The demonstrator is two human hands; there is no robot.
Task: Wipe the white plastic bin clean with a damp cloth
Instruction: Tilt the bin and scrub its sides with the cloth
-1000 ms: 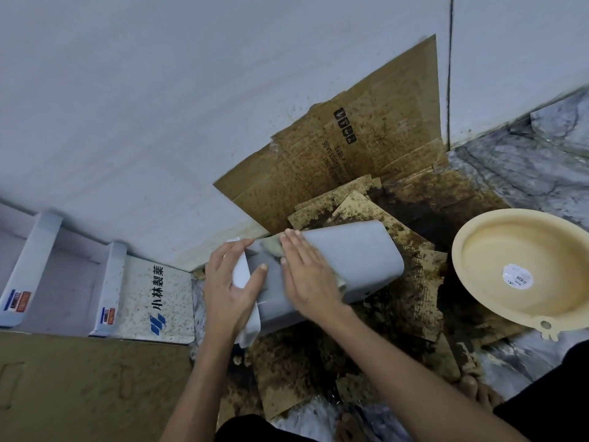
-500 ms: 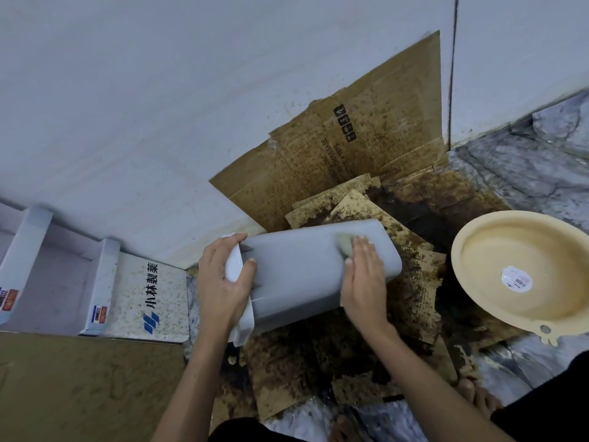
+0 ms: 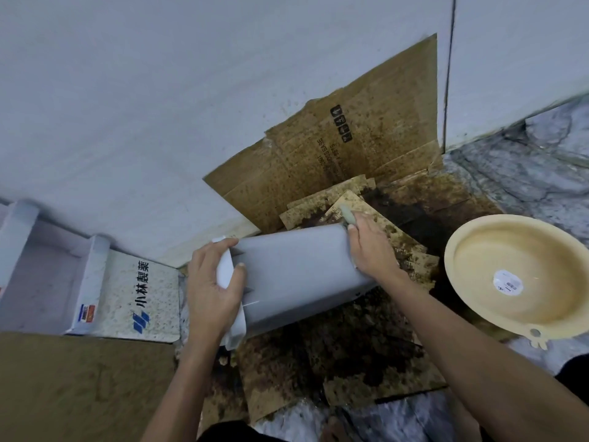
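Note:
The white plastic bin [image 3: 296,269] lies on its side over stained cardboard, its mouth toward the left. My left hand [image 3: 212,291] grips the rim at the mouth, thumb over the outer wall. At the bin's closed right end my right hand [image 3: 371,247] presses a pale green cloth [image 3: 347,215] against the base corner; only a small tip of the cloth shows past my fingers.
Dirty, wet cardboard sheets [image 3: 344,148] cover the floor and lean on the white wall. A cream plastic basin [image 3: 522,275] sits to the right. A white printed carton [image 3: 137,291] lies at the left, brown cardboard [image 3: 79,387] below it. Marble floor [image 3: 548,154] shows at the far right.
My right hand slid the cloth along the bin's wall from near the mouth to its closed right end. My left hand kept its hold on the rim.

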